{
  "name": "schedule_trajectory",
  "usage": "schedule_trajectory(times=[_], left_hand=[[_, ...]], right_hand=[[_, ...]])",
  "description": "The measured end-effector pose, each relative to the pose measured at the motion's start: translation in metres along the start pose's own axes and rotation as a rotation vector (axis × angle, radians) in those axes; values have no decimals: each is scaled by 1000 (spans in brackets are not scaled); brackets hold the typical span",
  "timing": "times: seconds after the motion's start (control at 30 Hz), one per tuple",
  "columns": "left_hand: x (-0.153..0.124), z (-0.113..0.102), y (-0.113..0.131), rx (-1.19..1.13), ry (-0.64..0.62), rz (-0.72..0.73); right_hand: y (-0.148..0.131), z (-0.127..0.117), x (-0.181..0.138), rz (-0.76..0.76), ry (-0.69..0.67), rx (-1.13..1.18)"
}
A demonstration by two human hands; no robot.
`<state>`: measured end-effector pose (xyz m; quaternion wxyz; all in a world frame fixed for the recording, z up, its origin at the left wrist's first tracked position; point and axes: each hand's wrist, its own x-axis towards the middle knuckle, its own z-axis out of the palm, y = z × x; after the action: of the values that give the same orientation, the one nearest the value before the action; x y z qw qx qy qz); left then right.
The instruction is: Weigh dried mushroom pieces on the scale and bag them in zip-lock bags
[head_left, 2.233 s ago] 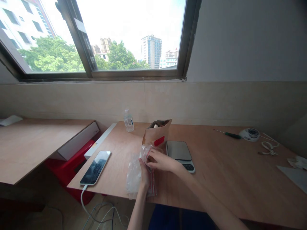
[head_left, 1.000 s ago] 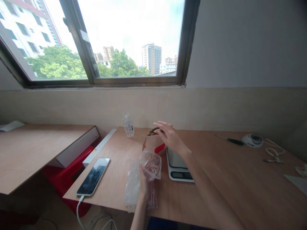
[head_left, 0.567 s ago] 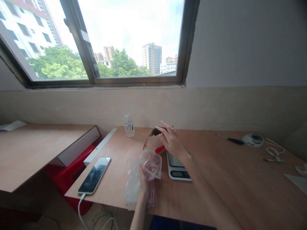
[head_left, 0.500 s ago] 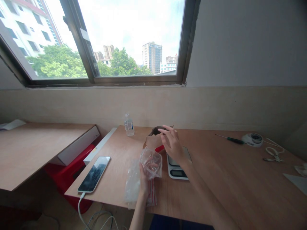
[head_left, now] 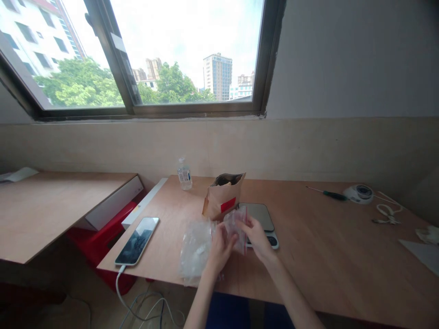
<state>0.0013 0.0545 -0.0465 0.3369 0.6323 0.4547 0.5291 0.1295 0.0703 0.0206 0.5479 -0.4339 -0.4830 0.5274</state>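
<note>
Between my two hands is a small clear zip-lock bag (head_left: 236, 224) with a red line along its mouth edge. My left hand (head_left: 221, 244) grips its left side, and my right hand (head_left: 255, 235) pinches it by the red-lined edge. Under and left of my left hand lies a pile of clear plastic bags (head_left: 195, 251) on the table. Just behind the held bag stands a brown paper pouch (head_left: 219, 198) with a red label, its top open; what is inside is hard to make out. A kitchen scale (head_left: 259, 217) lies partly behind my right hand.
A phone (head_left: 137, 242) on a white cable lies at the table's left. A small water bottle (head_left: 184, 176) stands at the back. To the right are a screwdriver (head_left: 334, 195), a white dome camera (head_left: 359, 194) and a coiled white cable (head_left: 388, 214). A red stool (head_left: 99, 233) is left of the table.
My right hand has come down from above the paper pouch to the zip-lock bag. The bag has turned, its red-lined edge now at the right. The view has tilted slightly down.
</note>
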Motion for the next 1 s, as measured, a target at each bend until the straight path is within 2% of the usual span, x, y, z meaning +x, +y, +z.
schedule_trajectory(times=[0.1,0.17,0.27,0.37,0.5,0.6,0.73,0.87,1.0], left_hand=[[7,-6,28,12,-112,87],[11,-10,47,17,-121,96],[17,-8,70,88,-24,48],[22,1,81,85,54,-49],[24,7,81,-36,168,-126],[23,-2,79,-77,240,-172],[21,-27,79,49,287,-177],[20,-56,69,196,275,-193],[16,-84,50,444,304,-324]], right_hand=[[-9,-21,-1,19,82,10],[-13,-30,-3,26,128,-50],[-14,-32,-7,-1,95,-130],[-10,-27,-10,-52,21,-209],[-2,-20,-17,-139,47,-302],[2,-14,-20,-162,85,-327],[2,4,-17,-143,-4,-270],[13,20,-15,-83,-87,-240],[29,6,-28,-82,-73,-317]])
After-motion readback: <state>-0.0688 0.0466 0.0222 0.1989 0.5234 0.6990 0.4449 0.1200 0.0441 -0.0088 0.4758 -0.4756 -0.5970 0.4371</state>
